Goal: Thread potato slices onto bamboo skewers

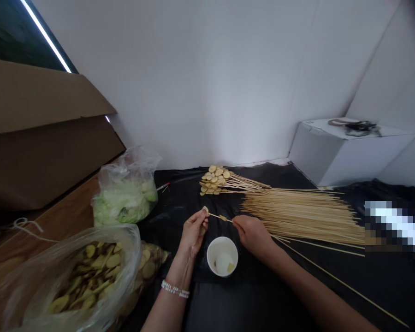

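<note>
My left hand (193, 230) pinches a pale round slice (205, 210), which looks like potato, at the left end of a thin wooden skewer. My right hand (255, 235) is closed around that skewer (213, 215) farther along. Between the hands, a small yellowish piece (223, 218) sits on the stick; I cannot make out what it is. Just below stands a white bowl (210, 265) with a little in the bottom, including a small yellow bit. Beyond my hands lies a pile of skewered slices (214, 177), their sticks pointing right.
Many bare skewers (304, 214) lie spread at right, beside one long loose stick (349, 288). An open plastic bag of slices (97, 272) stands front left, with a bag of green vegetables (124, 198) behind. A white box (321, 147) and cardboard box (48, 161) flank the black-covered surface.
</note>
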`<state>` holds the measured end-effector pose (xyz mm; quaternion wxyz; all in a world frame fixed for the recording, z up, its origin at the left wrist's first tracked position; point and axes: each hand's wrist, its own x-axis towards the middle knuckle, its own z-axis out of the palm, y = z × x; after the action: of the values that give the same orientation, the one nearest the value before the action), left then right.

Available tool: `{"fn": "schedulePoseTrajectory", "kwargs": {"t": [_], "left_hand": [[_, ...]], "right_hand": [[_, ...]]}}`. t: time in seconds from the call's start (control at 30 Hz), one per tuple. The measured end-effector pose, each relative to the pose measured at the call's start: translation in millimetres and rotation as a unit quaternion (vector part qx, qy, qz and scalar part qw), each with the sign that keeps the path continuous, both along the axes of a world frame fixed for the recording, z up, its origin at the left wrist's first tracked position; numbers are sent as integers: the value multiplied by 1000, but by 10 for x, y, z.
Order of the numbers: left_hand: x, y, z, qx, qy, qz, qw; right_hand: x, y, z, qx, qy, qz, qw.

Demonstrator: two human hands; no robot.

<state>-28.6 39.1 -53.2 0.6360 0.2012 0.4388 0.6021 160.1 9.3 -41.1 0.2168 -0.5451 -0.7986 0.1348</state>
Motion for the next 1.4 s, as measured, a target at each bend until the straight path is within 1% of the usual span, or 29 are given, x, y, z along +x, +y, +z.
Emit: {"fn": "schedulePoseTrajectory", "kwargs": {"t": [0.07,0.13,0.23,0.3,0.37,0.5,0.57,0.63,0.7,0.77,0.87,0.93,1.0,1.1,1.2,1.33,1.4], "left_hand": [[3,0,-3,0,2,-1,1000],[1,1,-4,2,4,-2,1000],[-4,3,-3,1,7,-4,1000],[-1,3,-1,-1,9,-7,1000],[7,1,0,-1,8,-8,1000],[28,-6,-2,-4,2,-3,1000],[34,-10,0,-5,-1,-6,1000],[36,-13,4,-5,-3,-9,1000],[33,-14,7,-4,0,-11,1000],[29,-13,6,-6,2,-11,1000],[25,-9,-5,-7,-1,-19,1000],[31,-9,-15,-4,-1,-23,1000],[43,-12,-25,0,2,-20,1000],[62,-18,-34,-5,2,-15,1000],[58,-13,-33,-18,-10,-8,1000],[23,6,-18,-23,-21,17,999],[14,10,-12,-19,-19,20,999]], "right_hand": [[-5,-9,0,-8,-7,-2,1000],[-6,-19,19,-35,7,6,999],[3,-25,62,-98,87,54,990],[13,-20,82,-124,130,78,981],[21,-9,81,-104,123,60,985],[18,11,22,-14,40,2,999],[8,11,-8,4,16,-7,1000],[-3,3,-14,0,8,-12,1000],[-12,-11,8,-27,19,-3,999],[-15,-22,42,-64,60,24,996],[-2,-18,70,-117,148,69,980],[14,0,59,-136,179,70,972],[25,22,34,-124,179,53,974],[27,44,-2,-85,169,34,981],[27,46,-16,-70,159,24,984],[45,47,-19,-56,130,43,989],[51,53,-24,-53,113,51,991]]}}
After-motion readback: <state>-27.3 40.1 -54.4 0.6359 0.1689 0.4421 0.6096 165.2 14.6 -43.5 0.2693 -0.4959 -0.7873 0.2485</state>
